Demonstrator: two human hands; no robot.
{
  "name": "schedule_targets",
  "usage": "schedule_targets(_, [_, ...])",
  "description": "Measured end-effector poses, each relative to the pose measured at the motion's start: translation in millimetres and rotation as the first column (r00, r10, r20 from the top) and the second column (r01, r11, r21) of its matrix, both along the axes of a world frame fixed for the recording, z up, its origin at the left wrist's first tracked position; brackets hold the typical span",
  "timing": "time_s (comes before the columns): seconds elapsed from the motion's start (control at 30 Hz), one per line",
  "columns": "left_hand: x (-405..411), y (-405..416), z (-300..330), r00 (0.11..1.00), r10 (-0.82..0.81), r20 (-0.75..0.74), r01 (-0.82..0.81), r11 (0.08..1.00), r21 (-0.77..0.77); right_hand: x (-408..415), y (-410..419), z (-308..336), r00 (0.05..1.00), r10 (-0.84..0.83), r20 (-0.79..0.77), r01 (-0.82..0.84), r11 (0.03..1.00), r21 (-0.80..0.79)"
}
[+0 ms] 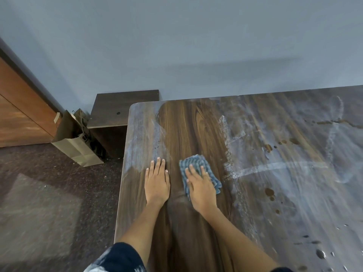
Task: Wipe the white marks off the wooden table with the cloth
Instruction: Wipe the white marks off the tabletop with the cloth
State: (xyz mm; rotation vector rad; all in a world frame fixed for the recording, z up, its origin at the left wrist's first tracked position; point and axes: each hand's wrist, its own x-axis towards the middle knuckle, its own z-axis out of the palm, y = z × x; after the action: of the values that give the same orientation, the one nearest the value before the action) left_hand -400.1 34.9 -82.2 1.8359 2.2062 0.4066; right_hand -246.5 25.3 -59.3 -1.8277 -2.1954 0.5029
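A wooden table [188,126] fills the right of the view. A dark band down its middle is free of marks. White marks [275,167] cover the right half, and a paler white patch [143,138] runs along the left edge. My right hand [200,185] lies flat on a folded blue cloth [196,163] and presses it to the wood with straight fingers. My left hand [157,179] rests flat on the table beside it, fingertips at the edge of the left white patch.
Dark drops and spots [270,193] dot the table's right side. Left of the table stand a low dark cabinet [121,108], a brown paper bag [78,142] on the carpet and a wooden door [21,114]. A grey-blue wall rises behind.
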Motion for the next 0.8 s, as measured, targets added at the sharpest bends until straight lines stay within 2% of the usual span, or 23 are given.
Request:
schedule_targets(0.1, [-1,-4,0,1.000,-0.008,-0.005,0.008,1.000,-0.006,24,-33,1,0.935,0.346,0.084,-0.352,0.933,0.077])
schedule_targets(0.17, [-1,-7,0,1.000,-0.008,-0.011,0.008,1.000,-0.011,52,-42,-2,0.853,0.519,0.052,-0.519,0.855,-0.019])
schedule_targets(0.2, [-2,-9,0,1.000,-0.008,-0.009,0.008,1.000,-0.014,69,-40,-4,0.836,0.548,0.023,-0.546,0.836,-0.061])
schedule_targets(0.27, [-2,-15,-1,1.000,-0.014,-0.009,0.014,1.000,-0.013,95,-27,-5,0.866,0.497,0.044,-0.494,0.867,-0.067])
schedule_targets(0.33, [-2,-21,-1,1.000,-0.017,-0.009,0.017,1.000,-0.006,99,-9,-3,0.940,0.341,0.030,-0.339,0.939,-0.057])
schedule_targets(0.43, [-2,-28,-2,1.000,-0.019,-0.009,0.019,1.000,-0.002,62,9,3,1.000,0.018,0.003,-0.018,0.998,-0.063])
schedule_targets(0.5, [-2,-31,-1,1.000,-0.027,-0.009,0.027,1.000,-0.010,32,7,6,0.997,-0.069,0.043,0.072,0.996,-0.060])
schedule_targets(0.57, [-4,-33,-1,0.999,-0.039,-0.017,0.039,0.999,-0.011,9,-9,8,0.998,0.054,0.037,-0.052,0.998,-0.041])
schedule_targets(0.67, [-5,-35,-1,0.998,-0.062,-0.018,0.062,0.998,-0.016,9,-49,8,0.902,0.430,0.025,-0.429,0.902,-0.052])
schedule_targets(0.73, [-6,-37,0,0.997,-0.071,-0.026,0.071,0.997,-0.012,29,-71,1,0.841,0.541,0.017,-0.537,0.838,-0.101])
schedule_targets(0.8, [-6,-39,1,0.997,-0.076,-0.032,0.075,0.997,-0.007,57,-81,-3,0.816,0.577,0.023,-0.566,0.807,-0.166])
